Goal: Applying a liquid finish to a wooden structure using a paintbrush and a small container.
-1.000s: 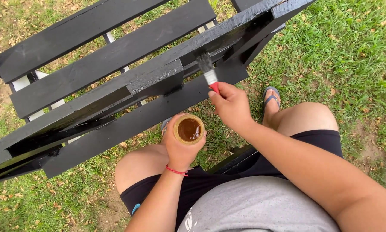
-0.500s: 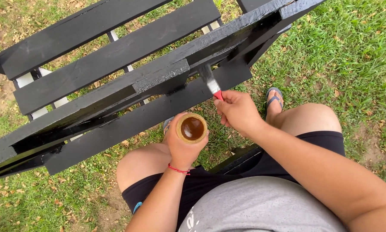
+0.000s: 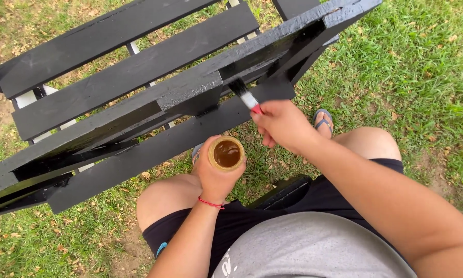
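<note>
My left hand [image 3: 216, 177] grips a small round cup [image 3: 226, 153] of dark brown liquid, held above my knee. My right hand [image 3: 283, 125] holds a small paintbrush [image 3: 245, 94] with a red handle, white ferrule and black bristles. The bristles touch the underside of a black-painted slat of a wooden pallet [image 3: 139, 98] that leans tilted in front of me. A red string bracelet circles my left wrist.
The pallet spans the upper left, with unpainted white wood showing between its slats. Grass with dry leaves [image 3: 422, 77] lies all around. My sandalled foot [image 3: 323, 121] rests on the grass beyond my right knee. A dark seat edge [image 3: 280, 190] shows between my legs.
My right hand has lifted the brush up and left along the slat's edge. The cup in my left hand stays about where it was.
</note>
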